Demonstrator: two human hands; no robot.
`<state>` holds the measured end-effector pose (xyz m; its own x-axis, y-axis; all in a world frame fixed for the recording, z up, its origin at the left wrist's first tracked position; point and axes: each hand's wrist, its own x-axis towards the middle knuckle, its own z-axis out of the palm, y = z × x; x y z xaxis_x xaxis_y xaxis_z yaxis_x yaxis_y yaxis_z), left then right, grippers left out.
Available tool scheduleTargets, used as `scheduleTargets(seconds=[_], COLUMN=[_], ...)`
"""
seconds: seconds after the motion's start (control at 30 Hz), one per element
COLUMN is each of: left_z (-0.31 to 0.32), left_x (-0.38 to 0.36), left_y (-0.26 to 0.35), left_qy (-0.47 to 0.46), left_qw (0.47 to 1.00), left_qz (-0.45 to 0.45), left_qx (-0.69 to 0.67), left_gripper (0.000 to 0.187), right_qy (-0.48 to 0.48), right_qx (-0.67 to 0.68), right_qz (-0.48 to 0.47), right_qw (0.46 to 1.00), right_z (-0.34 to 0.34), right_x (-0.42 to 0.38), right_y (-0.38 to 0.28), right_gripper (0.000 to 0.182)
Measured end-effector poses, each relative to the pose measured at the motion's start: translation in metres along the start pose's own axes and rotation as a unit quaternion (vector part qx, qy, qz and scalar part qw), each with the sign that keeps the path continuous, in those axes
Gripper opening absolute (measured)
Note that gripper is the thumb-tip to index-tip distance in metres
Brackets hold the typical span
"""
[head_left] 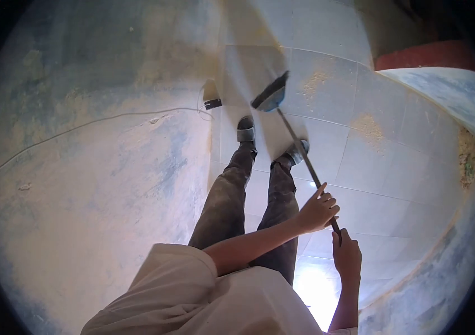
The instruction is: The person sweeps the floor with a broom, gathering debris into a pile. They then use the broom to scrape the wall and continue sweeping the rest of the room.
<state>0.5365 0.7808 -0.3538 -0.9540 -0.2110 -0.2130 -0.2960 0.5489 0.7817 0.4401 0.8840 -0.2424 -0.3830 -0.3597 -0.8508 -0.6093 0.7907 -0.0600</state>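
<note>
Both of my hands are closed around the long dark handle of a broom. My left hand crosses over from the left and grips the handle partway down, its index finger stretched along it. Near the handle's top end, my right hand is wrapped around it. The handle slants away to the broom head, which has dark bristles and a bluish body and lies close to the tiled floor just beyond my feet. Scattered light-brown crumbs or dust lie on the tiles to the right of the broom head.
On the left stands a worn, patchy wall with a thin cable running to a small black item. A heap of debris sits by the right wall. A red-edged surface is at upper right. My sandalled feet stand near the broom.
</note>
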Motion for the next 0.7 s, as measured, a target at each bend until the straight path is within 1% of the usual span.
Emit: scheduleTargets(seconds=[0.03, 0.07, 0.1, 0.13, 0.17, 0.2, 0.23, 0.27, 0.3, 0.33, 0.4, 0.43, 0.5, 0.53, 0.57, 0.6, 0.63, 0.67, 0.7], left_z=[-0.012, -0.018, -0.024, -0.031, -0.030, -0.029, -0.029, -0.029, -0.030, -0.030, -0.026, -0.025, -0.024, -0.022, -0.018, -0.012, -0.003, 0.004, 0.008], left_x=[-0.007, -0.018, -0.028, -0.036, -0.047, -0.058, -0.069, -0.078, -0.086, -0.093, -0.098, -0.095, -0.083, -0.075, -0.063, -0.051, -0.039, -0.027, -0.014], left_y=[-0.005, -0.008, -0.010, -0.012, -0.016, -0.018, -0.020, -0.024, -0.034, -0.047, -0.078, -0.099, -0.139, -0.154, -0.164, -0.169, -0.167, -0.162, -0.157], left_qy=[0.042, 0.041, 0.002, -0.035, -0.002, 0.001, 0.001, 0.001, 0.004, 0.007, 0.015, 0.022, -0.014, 0.017, 0.052, 0.054, 0.054, 0.054, 0.057], left_qw=[0.999, 0.999, 1.000, 0.998, 0.998, 0.998, 0.998, 0.998, 0.998, 0.997, 0.994, 0.993, 0.988, 0.990, 0.991, 0.990, 0.993, 0.995, 0.995], left_qz=[0.032, 0.026, 0.017, 0.010, 0.033, 0.031, 0.014, -0.003, -0.003, -0.025, -0.068, -0.088, -0.152, -0.133, -0.114, -0.118, -0.090, -0.060, -0.057], left_qx=[0.003, 0.002, -0.026, -0.054, -0.056, -0.060, -0.059, -0.059, -0.063, -0.076, -0.085, -0.081, -0.023, -0.037, -0.051, -0.055, -0.059, -0.062, -0.064], left_gripper=[0.019, 0.019, 0.019, 0.020, 0.019, 0.019, 0.017, 0.016, 0.016, 0.015, 0.016, 0.016, 0.014, 0.013, 0.012, 0.012, 0.012, 0.012, 0.012], right_qy=[-0.005, 0.000, 0.004, 0.001, 0.001, 0.002, 0.013, 0.011, 0.013, 0.014, 0.049, 0.061, 0.091, 0.105, 0.097, 0.090, 0.095, 0.087, 0.089], right_qx=[-0.002, -0.044, -0.089, -0.093, -0.126, -0.159, -0.166, -0.171, -0.185, -0.197, -0.207, -0.218, -0.229, -0.228, -0.232, -0.238, -0.212, -0.233, -0.251], right_qz=[-0.004, -0.047, -0.090, -0.092, -0.137, -0.182, -0.207, -0.206, -0.239, -0.272, -0.303, -0.308, -0.316, -0.317, -0.301, -0.288, -0.272, -0.244, -0.223], right_qw=[1.000, 0.998, 0.992, 0.991, 0.982, 0.970, 0.964, 0.963, 0.953, 0.942, 0.929, 0.924, 0.916, 0.915, 0.920, 0.923, 0.934, 0.937, 0.938], right_z=[-0.007, -0.016, -0.023, -0.028, -0.033, -0.036, -0.035, -0.033, -0.029, -0.023, -0.004, 0.005, 0.020, 0.024, 0.017, 0.006, -0.002, -0.006, -0.007], right_x=[-0.005, -0.012, -0.017, -0.020, -0.023, -0.023, -0.020, -0.014, -0.004, 0.008, 0.044, 0.063, 0.104, 0.117, 0.126, 0.133, 0.133, 0.129, 0.126], right_y=[-0.010, -0.020, -0.027, -0.032, -0.036, -0.039, -0.045, -0.050, -0.057, -0.063, -0.080, -0.092, -0.113, -0.119, -0.120, -0.116, -0.109, -0.102, -0.092], right_gripper=[0.026, 0.026, 0.025, 0.025, 0.025, 0.025, 0.024, 0.024, 0.024, 0.024, 0.025, 0.026, 0.027, 0.027, 0.026, 0.026, 0.025, 0.025, 0.025])
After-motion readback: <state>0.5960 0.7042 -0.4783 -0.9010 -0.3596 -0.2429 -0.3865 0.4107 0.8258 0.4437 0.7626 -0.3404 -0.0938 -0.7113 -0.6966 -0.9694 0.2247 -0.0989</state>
